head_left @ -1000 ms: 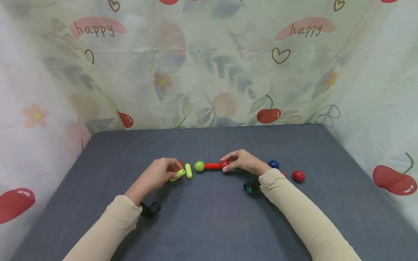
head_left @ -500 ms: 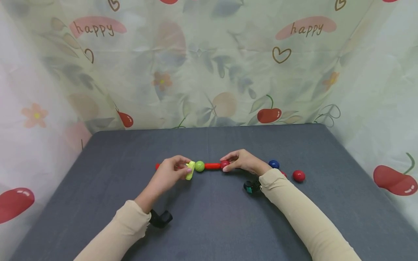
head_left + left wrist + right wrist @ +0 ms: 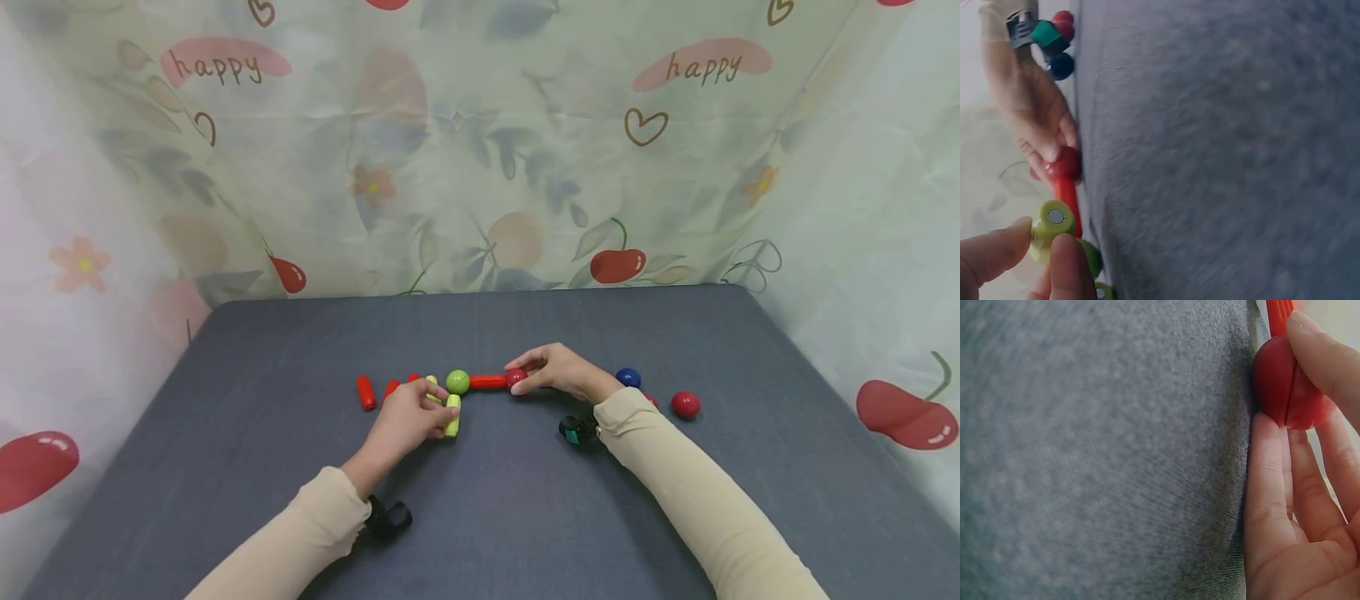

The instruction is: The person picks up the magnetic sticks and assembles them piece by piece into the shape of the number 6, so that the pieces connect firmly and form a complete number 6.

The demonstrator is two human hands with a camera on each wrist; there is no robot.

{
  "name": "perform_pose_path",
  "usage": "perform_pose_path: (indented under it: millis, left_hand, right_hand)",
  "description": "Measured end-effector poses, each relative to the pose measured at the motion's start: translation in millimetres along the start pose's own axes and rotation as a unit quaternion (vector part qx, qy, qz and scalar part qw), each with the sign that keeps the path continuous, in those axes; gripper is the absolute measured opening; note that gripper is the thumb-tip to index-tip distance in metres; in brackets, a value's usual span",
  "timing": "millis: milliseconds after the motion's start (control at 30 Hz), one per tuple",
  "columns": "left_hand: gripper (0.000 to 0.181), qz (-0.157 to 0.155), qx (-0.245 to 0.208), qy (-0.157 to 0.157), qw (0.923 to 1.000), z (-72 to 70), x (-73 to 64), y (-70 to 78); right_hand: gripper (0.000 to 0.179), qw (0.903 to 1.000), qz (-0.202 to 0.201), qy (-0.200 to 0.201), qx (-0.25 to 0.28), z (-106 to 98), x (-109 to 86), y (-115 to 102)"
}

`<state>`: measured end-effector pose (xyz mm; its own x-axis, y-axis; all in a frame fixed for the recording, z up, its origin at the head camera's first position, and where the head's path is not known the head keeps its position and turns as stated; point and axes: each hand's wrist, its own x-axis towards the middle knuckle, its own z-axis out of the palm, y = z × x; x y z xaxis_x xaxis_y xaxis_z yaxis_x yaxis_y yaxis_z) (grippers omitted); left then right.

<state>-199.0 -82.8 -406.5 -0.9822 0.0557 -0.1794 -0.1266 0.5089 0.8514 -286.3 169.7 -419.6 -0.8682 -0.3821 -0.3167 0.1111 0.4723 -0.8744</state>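
Observation:
My left hand pinches a yellow-green magnetic rod between thumb and fingers, just in front of a green ball. A round silvery magnet shows in the rod's end in the left wrist view. To the right, the green ball meets a red rod, whose other end meets a red ball. My right hand holds that red ball, its thumb on one side and fingers on the other, as the right wrist view shows. A second yellow-green rod lies partly hidden behind my left fingers.
Several red rods lie left of the balls; one red rod is fully seen, others are partly covered by my left hand. Beside my right wrist are a blue ball and a red ball. Dark grey cloth covers the table.
My left hand has carried the yellow-green rod rightward, then slightly nearer to me, and turned it lengthwise. Red rods it covered now show at the left. My right hand stays on the red ball.

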Motion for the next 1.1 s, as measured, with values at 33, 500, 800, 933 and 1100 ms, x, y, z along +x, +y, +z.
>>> perform_pose_path:
  millis: [33,500,800,933,1100]
  left_hand:
    - [0.027,-0.004,0.001,-0.001,1.0,1.6,0.7,-0.6]
    - [0.028,-0.031,0.01,-0.013,0.9994,7.1,8.8,2.9]
    - [0.026,-0.018,0.013,-0.016,0.9996,5.0,4.8,3.9]
    - [0.02,-0.009,0.012,-0.02,0.9997,4.2,3.6,3.4]
    - [0.014,-0.01,0.016,-0.023,0.9996,4.0,3.2,3.6]
  right_hand:
    - [0.044,1.0,0.0,-0.001,-0.002,-0.2,0.1,0.1]
    - [0.043,1.0,-0.001,0.004,-0.007,0.6,-0.7,-0.4]
    - [0.045,1.0,-0.006,-0.002,-0.006,-1.0,-2.8,-1.7]
    - [0.045,1.0,-0.006,-0.004,-0.004,-0.7,-2.4,-1.9]
    - [0.045,1.0,0.0,-0.004,-0.002,-0.5,-1.1,-1.7]
